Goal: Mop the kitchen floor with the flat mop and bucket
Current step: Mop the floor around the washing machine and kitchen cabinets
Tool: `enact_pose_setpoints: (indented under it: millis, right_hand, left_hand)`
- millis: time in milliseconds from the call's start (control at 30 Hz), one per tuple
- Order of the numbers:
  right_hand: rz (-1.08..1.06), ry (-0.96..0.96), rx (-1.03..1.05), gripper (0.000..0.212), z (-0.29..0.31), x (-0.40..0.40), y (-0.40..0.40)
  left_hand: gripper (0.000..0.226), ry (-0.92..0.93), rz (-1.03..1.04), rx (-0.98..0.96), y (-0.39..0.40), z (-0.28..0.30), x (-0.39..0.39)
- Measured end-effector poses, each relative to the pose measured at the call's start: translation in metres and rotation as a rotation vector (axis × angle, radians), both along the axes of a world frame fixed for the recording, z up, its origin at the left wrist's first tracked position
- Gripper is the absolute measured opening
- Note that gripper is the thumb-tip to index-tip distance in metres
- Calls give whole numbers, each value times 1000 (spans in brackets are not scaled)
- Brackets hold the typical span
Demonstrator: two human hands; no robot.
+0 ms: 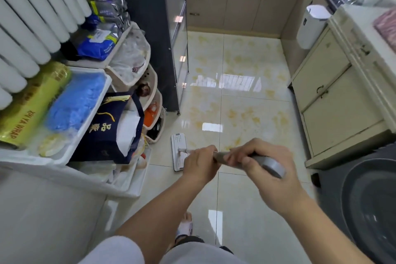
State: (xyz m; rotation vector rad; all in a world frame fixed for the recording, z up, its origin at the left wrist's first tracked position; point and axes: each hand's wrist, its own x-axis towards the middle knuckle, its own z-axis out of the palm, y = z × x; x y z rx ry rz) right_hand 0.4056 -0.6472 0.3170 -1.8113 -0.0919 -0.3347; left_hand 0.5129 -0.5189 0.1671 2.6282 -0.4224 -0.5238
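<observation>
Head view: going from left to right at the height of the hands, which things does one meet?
Navy gift bag → flat mop head → left hand → right hand → washing machine door.

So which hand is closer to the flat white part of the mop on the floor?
The left hand. It grips the handle lower down, just beside the white mop head. The right hand grips the handle higher up, nearer its grey end and farther away.

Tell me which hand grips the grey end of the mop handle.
The right hand, nearer the camera, wraps the thick grey end of the mop handle. The left hand grips further down, towards the mop head.
</observation>
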Motion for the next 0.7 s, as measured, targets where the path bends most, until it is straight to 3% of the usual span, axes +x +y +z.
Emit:
enact_pose_setpoints:
  millis: [100,200,367,433,533,700]
  right_hand:
    - [18,153,-93,18,-36,45,29]
    - [67,251,-254,16,-63,75,60]
    - [153,225,-385,18,-84,102,100]
    - [160,180,-427,16,-85,103,99]
    - [96,98,-464,12,-79,98,96]
    - [-30,-2,-297,16,-43,68,82]
  left_hand:
    - [19,115,6,37,27,-20,71]
    - [17,295,185,-71,58,-39,126]
    - [30,487,386,-140,89,-61,164]
    - [37,486,371,-168,89,-65,164]
    - [29,389,200,-169,87,-69,159]
    - [6,142,76,-136,77,-48,101]
